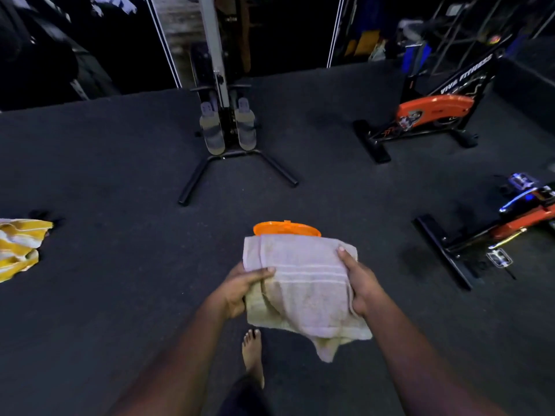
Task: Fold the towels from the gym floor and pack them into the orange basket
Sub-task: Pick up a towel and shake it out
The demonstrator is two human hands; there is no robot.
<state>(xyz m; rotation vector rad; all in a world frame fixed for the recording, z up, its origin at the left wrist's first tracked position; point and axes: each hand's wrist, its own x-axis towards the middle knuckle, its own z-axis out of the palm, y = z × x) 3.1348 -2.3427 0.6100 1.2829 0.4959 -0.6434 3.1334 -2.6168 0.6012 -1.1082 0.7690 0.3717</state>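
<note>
A folded beige towel is held up in front of the person by both hands, above the dark gym floor. The left hand grips the towel's left edge, thumb lying across the top surface and the other fingers curled out of sight underneath. The right hand grips the right edge the same way, thumb on top near the far corner, fingers hidden below the cloth. A loose corner of the towel hangs down at the near side.

The towel covers most of the orange basket, which stands on the floor just beyond it; only a strip of the basket's far rim shows above the towel's far edge, so what lies inside cannot be seen.

A crumpled yellow-and-white striped towel lies on the floor well to the left. Farther off stand a rowing machine with 2 footrests, an orange-and-black exercise bike at the right, and a second bike nearer on the right edge. 1 bare foot shows below the towel
</note>
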